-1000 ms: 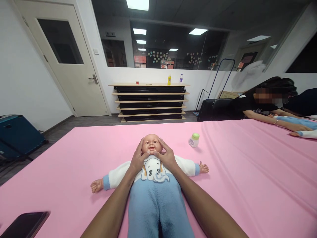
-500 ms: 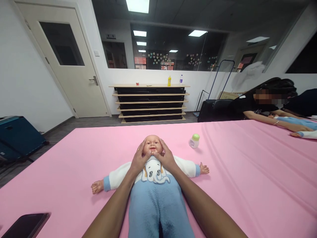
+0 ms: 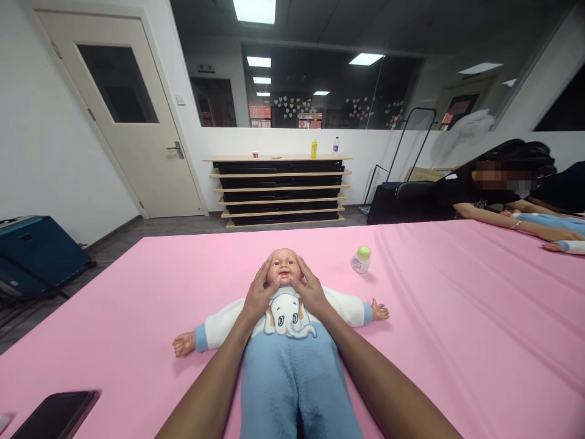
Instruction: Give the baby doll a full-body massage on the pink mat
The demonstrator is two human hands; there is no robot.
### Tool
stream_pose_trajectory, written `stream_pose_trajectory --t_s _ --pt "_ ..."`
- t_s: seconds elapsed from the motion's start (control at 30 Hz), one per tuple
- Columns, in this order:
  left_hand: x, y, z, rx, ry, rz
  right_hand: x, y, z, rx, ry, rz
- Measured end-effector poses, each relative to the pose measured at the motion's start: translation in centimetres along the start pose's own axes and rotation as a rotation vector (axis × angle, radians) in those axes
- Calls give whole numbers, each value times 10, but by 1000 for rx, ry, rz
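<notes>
A baby doll (image 3: 292, 366) lies on its back with arms spread, dressed in a white and blue outfit with an elephant on the chest. My left hand (image 3: 261, 294) cups the side of the doll's head at image left, fingers along the cheek and thumb by the chin. On the opposite cheek, my right hand (image 3: 312, 294) curves the same way, its thumb near the jaw. The doll's eyes, nose and mouth show between my hands; its ears are covered.
A pink-covered table (image 3: 457, 329) bears a green-capped bottle (image 3: 361, 260) right of the doll's head and a phone (image 3: 59, 414) at front left. At far right a person (image 3: 484, 189) leans over another doll (image 3: 548, 224). A teal suitcase (image 3: 43, 256) stands left.
My thumbs have drawn slightly apart, outward from the middle of the doll's chin. The fingers stay on the cheeks. The whole view has shifted a little.
</notes>
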State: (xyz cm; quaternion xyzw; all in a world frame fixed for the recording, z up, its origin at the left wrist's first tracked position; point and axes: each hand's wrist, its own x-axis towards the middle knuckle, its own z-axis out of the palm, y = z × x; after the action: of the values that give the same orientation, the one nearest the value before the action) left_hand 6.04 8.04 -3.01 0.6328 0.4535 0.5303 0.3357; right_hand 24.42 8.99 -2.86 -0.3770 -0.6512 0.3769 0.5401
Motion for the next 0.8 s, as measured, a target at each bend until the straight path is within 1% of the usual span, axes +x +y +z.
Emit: stream_pose_trajectory --t_s 0.1,0.27,0.37,0.47,0.67,0.8 --pt "0 1 0 -4 22 -5 0 -1 -1 13 13 13" --pt "-2 2 1 -25 -21 -19 -1 -3 -1 -24 -16 -2" --pt "-1 -1 0 -30 -8 -1 -1 -1 -2 -12 -18 0" --pt "0 -3 -1 -1 12 21 0 2 -2 1 7 7" --pt "-3 5 1 13 -10 25 -1 1 0 -8 -10 -9" --pt "-3 3 3 -14 -4 17 -1 1 0 -4 -7 -2"
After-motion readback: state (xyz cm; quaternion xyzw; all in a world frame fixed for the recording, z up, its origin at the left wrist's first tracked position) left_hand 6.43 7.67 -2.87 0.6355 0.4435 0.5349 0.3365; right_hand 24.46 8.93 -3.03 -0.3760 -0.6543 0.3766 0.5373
